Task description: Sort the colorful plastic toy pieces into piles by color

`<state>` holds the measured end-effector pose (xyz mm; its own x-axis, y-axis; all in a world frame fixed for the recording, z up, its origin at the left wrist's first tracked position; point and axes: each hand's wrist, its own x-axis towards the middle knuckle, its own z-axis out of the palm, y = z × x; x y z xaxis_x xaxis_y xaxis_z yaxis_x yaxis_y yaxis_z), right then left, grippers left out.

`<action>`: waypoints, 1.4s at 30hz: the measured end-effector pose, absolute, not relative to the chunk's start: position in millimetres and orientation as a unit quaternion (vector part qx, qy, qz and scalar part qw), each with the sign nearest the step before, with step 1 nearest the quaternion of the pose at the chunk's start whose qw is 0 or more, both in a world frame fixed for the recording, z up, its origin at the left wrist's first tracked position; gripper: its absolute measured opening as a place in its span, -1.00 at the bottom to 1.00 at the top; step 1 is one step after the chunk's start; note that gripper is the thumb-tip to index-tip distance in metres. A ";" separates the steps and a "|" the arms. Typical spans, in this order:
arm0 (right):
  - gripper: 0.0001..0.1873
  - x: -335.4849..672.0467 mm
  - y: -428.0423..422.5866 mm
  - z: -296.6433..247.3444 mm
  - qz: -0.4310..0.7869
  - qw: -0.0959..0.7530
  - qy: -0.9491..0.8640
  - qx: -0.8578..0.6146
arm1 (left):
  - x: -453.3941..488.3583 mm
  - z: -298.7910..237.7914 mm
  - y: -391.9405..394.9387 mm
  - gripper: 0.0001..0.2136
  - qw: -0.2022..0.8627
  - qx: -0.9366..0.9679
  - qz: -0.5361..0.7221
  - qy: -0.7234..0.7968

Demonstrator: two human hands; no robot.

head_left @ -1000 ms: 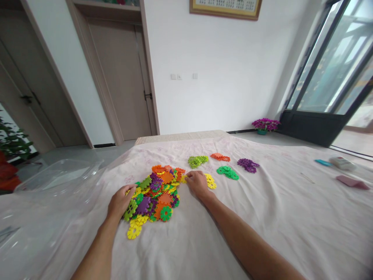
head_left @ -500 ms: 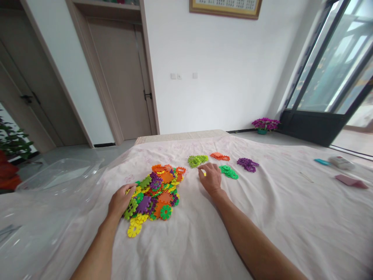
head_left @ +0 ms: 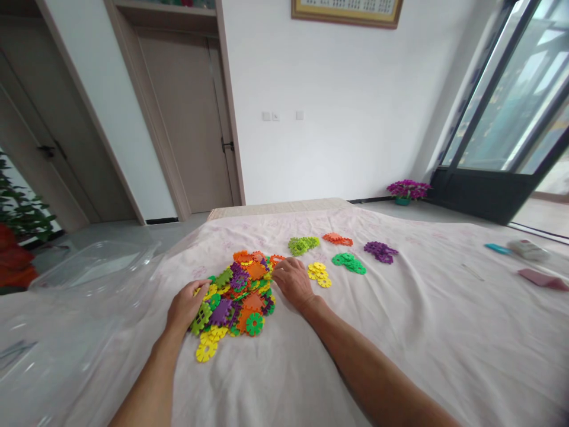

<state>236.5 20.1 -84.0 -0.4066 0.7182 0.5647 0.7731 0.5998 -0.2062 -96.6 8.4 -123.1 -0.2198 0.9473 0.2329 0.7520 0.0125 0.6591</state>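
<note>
Nearest you, a yellow, round, slotted plastic disc is lying at the near end of the mixed heap of flat, bright plastic pieces. That heap is sitting between your hands, its long axis running away from you and leaning right. Your left hand is resting against its left side; your right hand is meeting its far right edge, fingers curling narrow — I can't tell whether either is holding a piece. An orange, open plastic frame is lying just beyond the right fingertips — that hand is nearer. Right of it, yellow plastic discs are clustering.
</note>
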 end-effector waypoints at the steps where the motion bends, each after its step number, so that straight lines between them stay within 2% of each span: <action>1: -0.76 238.8 20.5 -83.6 -0.043 0.328 -0.827 -0.456 | -96.6 -123.1 8.4 -0.62 0.141 0.609 0.352 0.697; 6: -0.73 268.6 27.0 -78.8 -0.052 0.366 -0.752 -0.545 | -96.2 -121.7 7.8 -0.62 0.144 0.606 0.348 0.700; 14: -0.72 308.6 35.4 -77.7 -0.111 0.346 -0.652 -0.666 | -95.4 -122.2 7.5 -0.63 0.142 0.604 0.354 0.700; 17: -0.75 296.7 32.0 -78.1 -0.093 0.355 -0.690 -0.624 | -94.9 -121.5 7.3 -0.64 0.139 0.605 0.353 0.700; 21: -0.79 262.5 18.2 -75.1 -0.010 0.361 -0.802 -0.475 | -93.8 -119.2 6.5 -0.64 0.141 0.606 0.348 0.702; 26: -0.78 224.8 -6.5 -71.3 0.041 0.321 -0.883 -0.340 | -92.8 -118.4 5.2 -0.63 0.148 0.602 0.351 0.701; 32: -0.59 213.7 -20.0 -71.7 0.068 0.280 -0.906 -0.311 | -94.0 -119.6 5.6 -0.63 0.145 0.607 0.353 0.697; 37: -0.71 210.7 -19.3 -71.7 0.102 0.297 -0.899 -0.304 | -94.5 -120.2 6.1 -0.64 0.143 0.609 0.354 0.695; 42: -0.87 216.4 -9.3 -74.8 0.155 0.378 -0.857 -0.315 | -95.0 -121.4 7.0 -0.62 0.146 0.608 0.349 0.697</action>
<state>216.4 -9.3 -74.8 -0.5166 0.6569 0.5491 0.4221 0.7534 -0.5042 -95.0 7.0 -121.4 -0.2169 0.9507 0.2217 0.7467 0.0153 0.6650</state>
